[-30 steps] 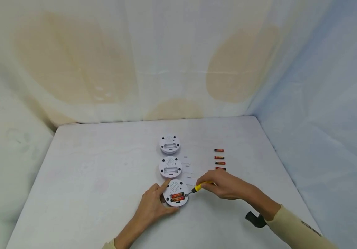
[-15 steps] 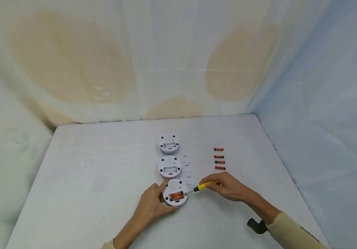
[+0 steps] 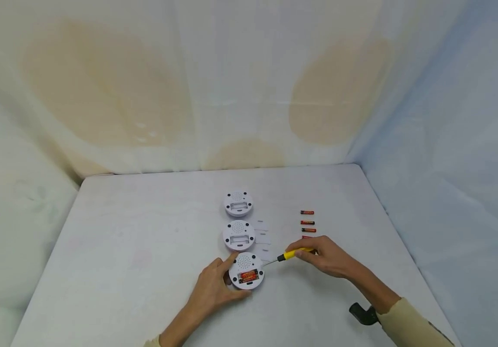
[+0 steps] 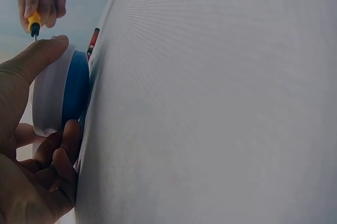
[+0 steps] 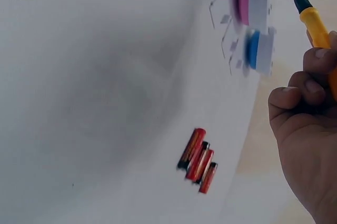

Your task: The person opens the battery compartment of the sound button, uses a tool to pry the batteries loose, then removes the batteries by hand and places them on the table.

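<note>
My left hand (image 3: pixel 211 288) grips a round white device (image 3: pixel 244 261) at the near end of a row, thumb and fingers around its rim. Two red batteries (image 3: pixel 249 276) lie side by side in its open compartment. In the left wrist view, the device (image 4: pixel 50 95) is tilted up in the picture and shows a blue underside. My right hand (image 3: pixel 331 259) holds a yellow-handled screwdriver (image 3: pixel 293 253). Its thin shaft points left, with the tip by the device's right edge; whether they touch I cannot tell. The handle (image 5: pixel 316 27) also shows in the right wrist view.
Two more round devices, a middle one (image 3: pixel 238 235) and a far one (image 3: pixel 238 203), have bare battery slots. Thin white covers (image 3: pixel 263 237) lie to their right. Several loose batteries (image 3: pixel 308 230) form a column farther right. A black curved object (image 3: pixel 362 314) lies near my right forearm.
The screwdriver tip has drawn back from the right end of the batteries to the device's edge. My right hand has shifted right. The left hand keeps its grip on the device.
</note>
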{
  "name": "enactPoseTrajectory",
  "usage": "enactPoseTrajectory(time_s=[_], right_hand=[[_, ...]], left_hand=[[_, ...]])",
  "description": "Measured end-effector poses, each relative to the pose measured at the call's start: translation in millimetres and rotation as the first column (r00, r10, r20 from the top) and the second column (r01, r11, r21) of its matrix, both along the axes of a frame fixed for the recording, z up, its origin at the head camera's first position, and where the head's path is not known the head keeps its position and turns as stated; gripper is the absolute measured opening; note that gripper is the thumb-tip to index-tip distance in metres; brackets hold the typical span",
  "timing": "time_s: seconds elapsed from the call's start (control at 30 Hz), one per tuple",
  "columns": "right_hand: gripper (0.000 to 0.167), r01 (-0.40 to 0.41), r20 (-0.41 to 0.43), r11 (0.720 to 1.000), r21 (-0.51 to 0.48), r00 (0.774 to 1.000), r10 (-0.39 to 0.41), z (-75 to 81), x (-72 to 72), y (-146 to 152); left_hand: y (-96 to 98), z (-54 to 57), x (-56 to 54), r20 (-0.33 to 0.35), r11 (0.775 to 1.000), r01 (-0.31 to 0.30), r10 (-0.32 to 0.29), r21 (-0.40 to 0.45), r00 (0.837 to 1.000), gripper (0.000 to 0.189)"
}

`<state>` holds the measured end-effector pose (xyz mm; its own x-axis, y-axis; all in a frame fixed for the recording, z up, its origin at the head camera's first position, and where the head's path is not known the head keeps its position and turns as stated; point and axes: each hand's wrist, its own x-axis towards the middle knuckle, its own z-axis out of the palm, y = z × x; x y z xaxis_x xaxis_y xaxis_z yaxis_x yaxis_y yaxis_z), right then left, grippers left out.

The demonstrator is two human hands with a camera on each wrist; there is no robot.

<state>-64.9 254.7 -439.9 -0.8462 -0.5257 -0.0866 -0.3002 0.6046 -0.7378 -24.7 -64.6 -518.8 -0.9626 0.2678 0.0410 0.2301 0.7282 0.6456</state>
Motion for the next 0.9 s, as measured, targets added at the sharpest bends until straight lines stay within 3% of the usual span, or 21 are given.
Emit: enactPoseTrajectory(time_s=[0.23,0.37,0.43,0.57,0.9], right_hand=[[0.025,0.155,-0.089,0.988,0.007,0.984,-0.154,1.5,3.6,16],[0.03,0.28,-0.185,0.96,0.007,0.944,-0.273,-8.8,6.4,18],[0.034,0.33,-0.251,0.942,0.051,0.918,-0.308,-16.7,7.2,16],[0.038,0.397,-0.344,0.897,0.193,0.884,-0.317,-30.6,9.6,6],[0.024,0.475,-0.333,0.759,0.445,0.875,-0.352,-50.8,12.0,-22]], left_hand=[[-0.1,-0.2,-0.4,0.0,1.0,0.006,-0.006,0.001,1.0,0.1],[-0.2,-0.4,-0.7,0.002,1.0,0.008,-0.008,0.001,1.0,0.101],[-0.3,-0.3,-0.8,-0.001,1.0,0.008,-0.008,0.0,1.0,0.101],[-0.4,0.7,0.0,0.001,1.0,0.009,-0.009,0.0,1.0,0.1],[-0.2,0.3,0.2,0.009,1.0,0.015,-0.015,-0.005,1.0,0.1]])
